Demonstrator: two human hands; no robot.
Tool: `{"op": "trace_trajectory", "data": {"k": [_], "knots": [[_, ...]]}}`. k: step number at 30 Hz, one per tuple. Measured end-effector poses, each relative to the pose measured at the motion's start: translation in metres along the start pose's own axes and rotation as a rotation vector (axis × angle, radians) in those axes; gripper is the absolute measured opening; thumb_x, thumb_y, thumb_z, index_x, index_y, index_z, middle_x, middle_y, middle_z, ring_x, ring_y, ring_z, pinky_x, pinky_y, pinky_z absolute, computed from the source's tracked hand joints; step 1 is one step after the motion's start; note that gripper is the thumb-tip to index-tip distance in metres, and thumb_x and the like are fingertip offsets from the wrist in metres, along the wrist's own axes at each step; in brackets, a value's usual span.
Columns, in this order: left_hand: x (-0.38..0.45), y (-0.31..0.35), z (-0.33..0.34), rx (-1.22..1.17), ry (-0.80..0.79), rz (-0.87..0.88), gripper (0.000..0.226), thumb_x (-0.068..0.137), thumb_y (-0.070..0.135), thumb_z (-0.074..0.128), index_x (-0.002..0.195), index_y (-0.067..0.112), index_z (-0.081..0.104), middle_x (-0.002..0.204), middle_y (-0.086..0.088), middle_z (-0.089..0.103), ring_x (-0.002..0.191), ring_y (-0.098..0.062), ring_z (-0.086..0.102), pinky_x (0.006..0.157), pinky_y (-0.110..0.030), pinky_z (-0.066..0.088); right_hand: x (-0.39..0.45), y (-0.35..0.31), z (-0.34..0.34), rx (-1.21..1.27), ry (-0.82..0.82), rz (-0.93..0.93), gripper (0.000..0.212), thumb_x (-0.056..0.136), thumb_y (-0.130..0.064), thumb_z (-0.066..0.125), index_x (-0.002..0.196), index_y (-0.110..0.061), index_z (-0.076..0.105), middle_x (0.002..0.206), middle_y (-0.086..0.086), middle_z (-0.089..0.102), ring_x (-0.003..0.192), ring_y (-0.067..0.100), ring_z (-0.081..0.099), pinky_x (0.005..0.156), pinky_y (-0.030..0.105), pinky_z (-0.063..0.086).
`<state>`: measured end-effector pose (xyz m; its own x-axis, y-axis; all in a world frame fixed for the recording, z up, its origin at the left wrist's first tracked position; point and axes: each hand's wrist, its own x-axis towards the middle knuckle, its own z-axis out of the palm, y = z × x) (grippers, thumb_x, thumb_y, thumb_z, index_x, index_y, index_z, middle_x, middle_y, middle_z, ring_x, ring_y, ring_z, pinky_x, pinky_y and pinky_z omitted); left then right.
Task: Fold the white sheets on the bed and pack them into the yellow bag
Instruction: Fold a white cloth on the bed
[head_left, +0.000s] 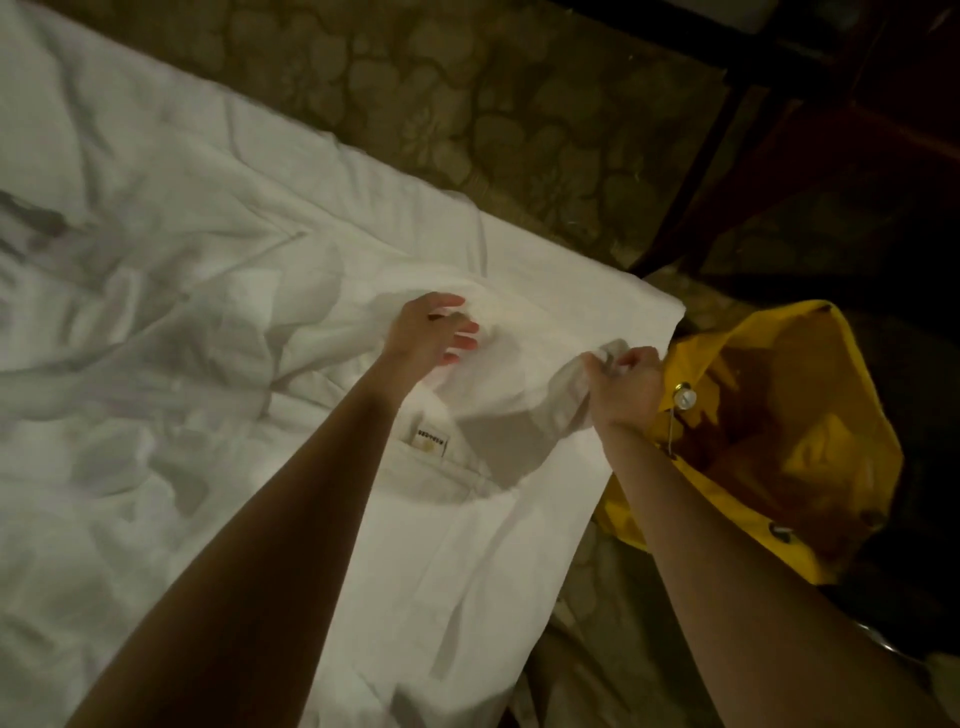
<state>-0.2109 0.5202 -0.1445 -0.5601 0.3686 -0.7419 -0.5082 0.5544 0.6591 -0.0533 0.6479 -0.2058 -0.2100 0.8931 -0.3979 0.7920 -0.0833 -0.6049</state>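
Head view | small tag (430, 442) on white sheet (208, 312), print too blurred to read, just below left wrist | left hand (431, 330) spread open, fingers over sheet | right hand (626, 387) fisted on bunched sheet edge | yellow bag (769, 441) gapes open just right of right hand | bed (467, 104) beyond both hands

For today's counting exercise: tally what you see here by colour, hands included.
White sheets: 1 visible mass, layers indistinguishable
Yellow bag: 1
Bare hands: 2, left hand, right hand
Total: 4
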Motion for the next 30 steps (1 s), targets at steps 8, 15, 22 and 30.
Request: {"op": "trace_trajectory", "data": {"k": [8, 15, 22, 30], "knots": [[-0.05, -0.035, -0.065, -0.253, 0.114, -0.095, 0.015, 0.099, 0.002, 0.039, 0.096, 0.007, 0.053, 0.084, -0.013, 0.06, 0.065, -0.02, 0.062, 0.059, -0.027, 0.045, -0.06, -0.044, 0.024, -0.01, -0.267, -0.257, 0.013, 0.086, -0.002, 0.059, 0.087, -0.014, 0.053, 0.092, 0.009, 0.06, 0.079, 0.016, 0.053, 0.065, 0.009, 0.033], [-0.083, -0.077, -0.129, -0.363, 0.203, -0.074, 0.017, 0.093, 0.01, 0.054, 0.103, 0.003, 0.066, 0.099, -0.014, 0.072, 0.089, -0.024, 0.07, 0.07, -0.026, 0.056, -0.143, -0.094, 0.084, 0.075, -0.583, -0.363, 0.013, 0.088, -0.014, 0.064, 0.099, -0.007, 0.062, 0.09, 0.001, 0.063, 0.079, 0.016, 0.059, 0.072, 0.023, 0.045], [-0.109, -0.115, -0.212, -0.552, 0.377, -0.103, 0.021, 0.095, 0.026, 0.054, 0.103, 0.01, 0.065, 0.095, -0.009, 0.074, 0.084, -0.021, 0.073, 0.069, -0.028, 0.055, -0.203, -0.146, 0.154, 0.118, -0.872, -0.106, 0.033, 0.082, -0.048, 0.068, 0.077, -0.016, 0.062, 0.078, 0.005, 0.068, 0.073, 0.019, 0.065, 0.065, 0.032, 0.052], [-0.086, -0.061, -0.251, -0.602, 0.238, -0.02, 0.026, 0.092, 0.034, 0.058, 0.108, 0.013, 0.063, 0.102, -0.004, 0.074, 0.094, -0.02, 0.071, 0.078, -0.031, 0.054, -0.192, -0.207, 0.176, 0.338, -0.535, -0.448, 0.052, 0.089, -0.021, 0.066, 0.052, -0.019, 0.03, 0.049, -0.003, 0.035, 0.048, 0.01, 0.036, 0.056, 0.031, 0.037]]}}
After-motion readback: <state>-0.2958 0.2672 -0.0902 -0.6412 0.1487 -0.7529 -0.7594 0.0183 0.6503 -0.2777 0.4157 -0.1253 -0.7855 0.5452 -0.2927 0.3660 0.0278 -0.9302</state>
